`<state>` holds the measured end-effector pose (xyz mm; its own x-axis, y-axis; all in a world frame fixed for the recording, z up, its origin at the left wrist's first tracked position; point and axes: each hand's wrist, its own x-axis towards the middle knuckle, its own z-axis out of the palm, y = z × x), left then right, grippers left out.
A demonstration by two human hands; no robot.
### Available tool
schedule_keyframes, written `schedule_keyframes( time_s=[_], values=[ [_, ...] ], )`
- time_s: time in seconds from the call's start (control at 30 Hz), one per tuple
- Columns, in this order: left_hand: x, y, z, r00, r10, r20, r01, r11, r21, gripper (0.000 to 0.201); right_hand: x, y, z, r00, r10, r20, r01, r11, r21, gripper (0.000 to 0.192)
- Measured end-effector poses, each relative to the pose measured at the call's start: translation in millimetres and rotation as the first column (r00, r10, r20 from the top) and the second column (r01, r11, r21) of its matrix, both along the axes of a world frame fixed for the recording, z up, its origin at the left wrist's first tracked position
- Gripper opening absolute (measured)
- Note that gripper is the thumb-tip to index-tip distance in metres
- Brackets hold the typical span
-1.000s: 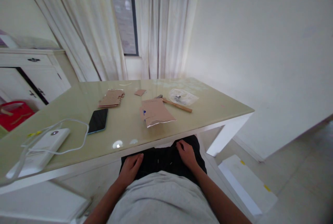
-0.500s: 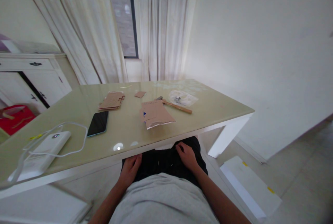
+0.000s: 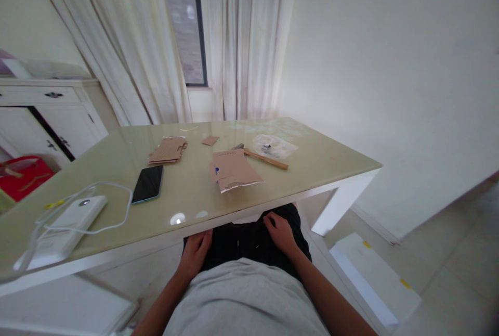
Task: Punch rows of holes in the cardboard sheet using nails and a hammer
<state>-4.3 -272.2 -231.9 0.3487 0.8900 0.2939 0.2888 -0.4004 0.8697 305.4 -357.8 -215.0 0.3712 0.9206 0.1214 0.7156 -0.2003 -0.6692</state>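
Note:
My left hand (image 3: 195,254) and my right hand (image 3: 279,232) both rest flat on my dark-clothed thighs, just below the front edge of the pale green glass-topped table (image 3: 331,156). Neither holds anything. On the table, nearest my hands, lies a torn brown cardboard piece (image 3: 233,169). Behind it lie a wooden-handled hammer (image 3: 265,158) and a clear plastic bag (image 3: 274,145) with small dark parts. A stack of cardboard pieces (image 3: 167,149) and a small cardboard scrap (image 3: 210,140) lie further back.
A black phone (image 3: 147,183) lies left of centre. A white power bank (image 3: 60,229) with a white cable (image 3: 117,211) sits at the table's left front. A white cabinet (image 3: 50,112) and red bag (image 3: 21,175) stand at left; curtains (image 3: 241,39) hang behind.
Only the camera has shifted slightly. Both hands stay on my thighs, and nothing on the table has moved.

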Motion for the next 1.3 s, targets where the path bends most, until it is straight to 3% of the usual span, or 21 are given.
schedule_keyframes(
  time_s=[1.3],
  values=[
    [0.1, 0.7, -3.6, 1.000, 0.015, 0.021, -0.015, 1.000, -0.005, 0.065, 1.5, 1.6, -1.2, 1.000, 0.003, 0.019, -0.002, 1.000, -0.030, 0.026]
  ],
)
